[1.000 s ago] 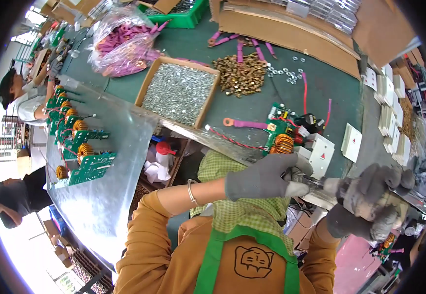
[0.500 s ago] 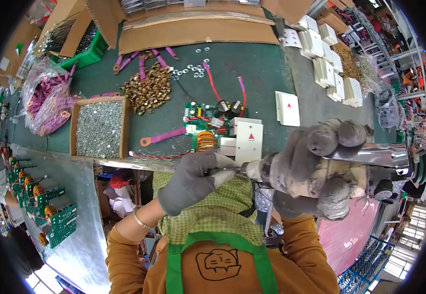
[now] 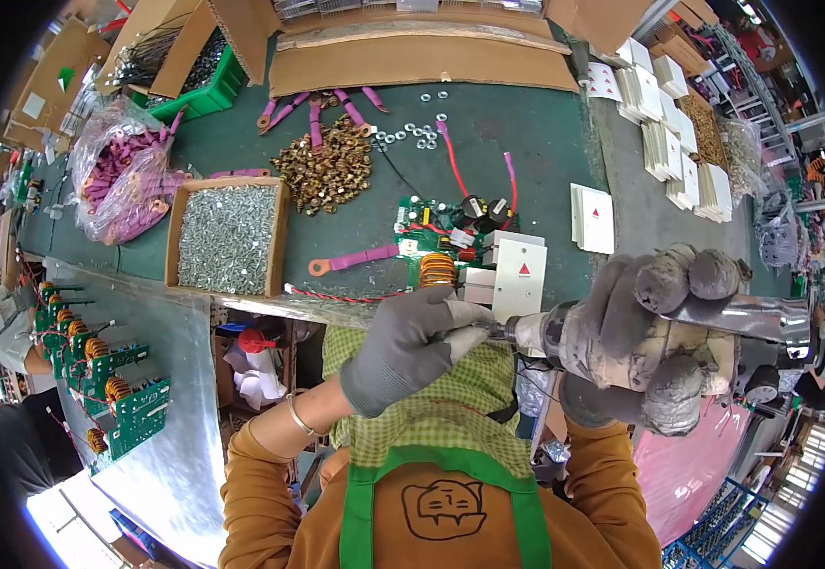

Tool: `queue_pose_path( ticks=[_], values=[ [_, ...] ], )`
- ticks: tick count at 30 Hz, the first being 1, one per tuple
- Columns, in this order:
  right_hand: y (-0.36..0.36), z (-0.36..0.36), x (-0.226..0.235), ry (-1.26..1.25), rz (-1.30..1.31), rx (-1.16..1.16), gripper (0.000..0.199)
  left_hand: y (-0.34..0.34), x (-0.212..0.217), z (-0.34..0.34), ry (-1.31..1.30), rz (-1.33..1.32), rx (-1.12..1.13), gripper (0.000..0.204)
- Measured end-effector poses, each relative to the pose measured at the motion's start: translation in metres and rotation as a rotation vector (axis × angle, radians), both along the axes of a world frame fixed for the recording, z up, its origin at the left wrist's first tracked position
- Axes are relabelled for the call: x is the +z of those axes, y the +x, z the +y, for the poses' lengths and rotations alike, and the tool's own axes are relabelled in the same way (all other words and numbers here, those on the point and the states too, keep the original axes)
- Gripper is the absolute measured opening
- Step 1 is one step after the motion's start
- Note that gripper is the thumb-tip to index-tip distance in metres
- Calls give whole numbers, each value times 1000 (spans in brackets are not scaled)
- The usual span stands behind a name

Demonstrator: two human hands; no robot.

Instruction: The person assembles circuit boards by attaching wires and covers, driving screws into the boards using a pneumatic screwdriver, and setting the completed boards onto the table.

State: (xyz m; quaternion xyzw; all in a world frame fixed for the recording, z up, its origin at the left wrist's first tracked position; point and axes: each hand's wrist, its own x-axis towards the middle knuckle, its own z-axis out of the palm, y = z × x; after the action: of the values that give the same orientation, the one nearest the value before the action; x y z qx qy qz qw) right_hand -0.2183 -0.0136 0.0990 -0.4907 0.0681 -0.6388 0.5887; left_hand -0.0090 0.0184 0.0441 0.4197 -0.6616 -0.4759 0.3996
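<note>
My right hand (image 3: pixel 664 327), in a worn, stained grey glove, is wrapped round a power screwdriver (image 3: pixel 583 343) with a taped body and a shiny metal lever. The tool lies sideways, its nose toward my left hand (image 3: pixel 419 343). That hand, in a cleaner grey glove, pinches the dark bit at the tool's nose; whether a screw is also between the fingers cannot be seen. Just beyond the hands, at the bench edge, sits a green circuit board (image 3: pixel 414 220) with a copper coil (image 3: pixel 437 270), black capacitors and a white plate (image 3: pixel 521 275) bearing a red triangle.
A cardboard tray of screws (image 3: pixel 280 223) stands left of the board, with a heap of brass-coloured fasteners (image 3: pixel 322 166) behind. Purple-sleeved lugs (image 3: pixel 360 258) lie around. White plates (image 3: pixel 593 218) are stacked to the right. Several finished-looking boards (image 3: pixel 137 417) stand on the left table, beside another person.
The whole scene has shifted to the right in the view. My left fingers have closed more tightly at the screwdriver's nose; both hands stay together before the board.
</note>
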Motion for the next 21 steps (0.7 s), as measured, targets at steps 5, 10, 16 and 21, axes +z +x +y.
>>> queue_pose_path(
  ticks=[5, 10, 16, 21],
  values=[
    [-31, 38, -12, 66, 4, 2, 52, -1, 1, 5, -390, -453, 103, 25],
    [-20, 28, -25, 127, 49, -41, 55, -7, -4, -5, -452, -363, 110, 52],
    [-42, 24, -36, 195, 103, -113, 58, -13, 10, -22, -266, -808, -3, 82],
    [-41, 29, -50, 260, 134, -147, 60, -17, 4, -24, -315, -789, 21, 79]
  ],
)
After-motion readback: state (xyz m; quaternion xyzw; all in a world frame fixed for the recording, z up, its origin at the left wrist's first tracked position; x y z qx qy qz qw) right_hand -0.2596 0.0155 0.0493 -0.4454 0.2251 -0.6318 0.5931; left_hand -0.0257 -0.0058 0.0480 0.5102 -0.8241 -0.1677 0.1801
